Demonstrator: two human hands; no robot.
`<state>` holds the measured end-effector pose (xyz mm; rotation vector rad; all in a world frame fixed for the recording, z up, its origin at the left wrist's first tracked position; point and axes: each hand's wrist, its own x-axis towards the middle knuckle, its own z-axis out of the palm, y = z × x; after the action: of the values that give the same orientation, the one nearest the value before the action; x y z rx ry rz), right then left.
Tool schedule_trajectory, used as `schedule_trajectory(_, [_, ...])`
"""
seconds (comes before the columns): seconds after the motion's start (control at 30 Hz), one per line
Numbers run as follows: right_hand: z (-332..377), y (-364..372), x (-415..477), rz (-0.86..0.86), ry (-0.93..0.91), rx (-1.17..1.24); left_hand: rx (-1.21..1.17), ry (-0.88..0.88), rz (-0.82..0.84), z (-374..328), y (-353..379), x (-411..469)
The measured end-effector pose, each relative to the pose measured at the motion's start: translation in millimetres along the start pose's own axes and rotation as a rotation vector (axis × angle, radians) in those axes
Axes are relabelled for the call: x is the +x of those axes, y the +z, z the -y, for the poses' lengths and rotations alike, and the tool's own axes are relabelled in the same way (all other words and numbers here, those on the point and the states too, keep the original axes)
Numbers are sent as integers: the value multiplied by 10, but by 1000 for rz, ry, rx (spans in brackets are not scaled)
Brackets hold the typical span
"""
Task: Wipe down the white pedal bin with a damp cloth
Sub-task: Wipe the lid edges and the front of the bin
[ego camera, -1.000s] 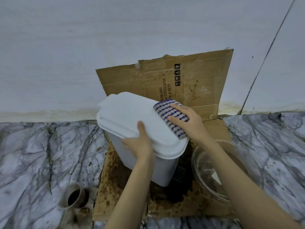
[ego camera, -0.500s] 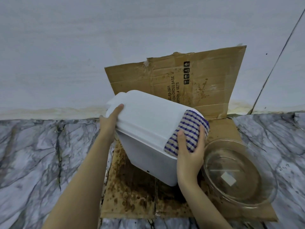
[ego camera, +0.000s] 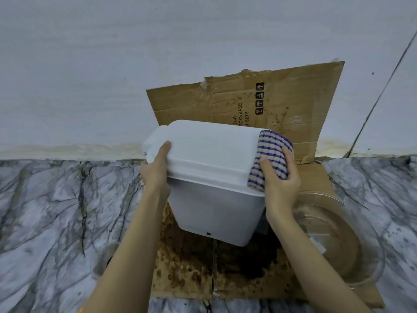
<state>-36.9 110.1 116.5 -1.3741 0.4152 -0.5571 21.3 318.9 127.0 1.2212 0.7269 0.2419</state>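
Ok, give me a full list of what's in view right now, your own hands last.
pedal bin: one, white, on the cardboard, lid shut
cloth: one, blue-and-cream check, draped over the lid's right end
cardboard: one sheet, brown, stained, under the bin and up against the wall
glass bowl: one, clear, right of the bin
cup: one, blurred, on the floor by the left forearm
floor: grey-veined marble
wall: pale grey
left hand: steadies the bin's left end
right hand: presses the cloth on the lid
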Motion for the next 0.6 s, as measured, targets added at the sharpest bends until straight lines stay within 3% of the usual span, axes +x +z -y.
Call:
schedule_trajectory(0.17, [69, -56, 384, 108, 13, -6, -102, 38, -155, 32, 138, -283])
schedule_trajectory(0.37, [74, -100, 583, 284, -30, -61, -144, -3, -224, 264, 39, -500])
schedule_trajectory(0.6, [-81, -254, 417, 195, -13, -174, -56, 9, -124, 246, 35, -480])
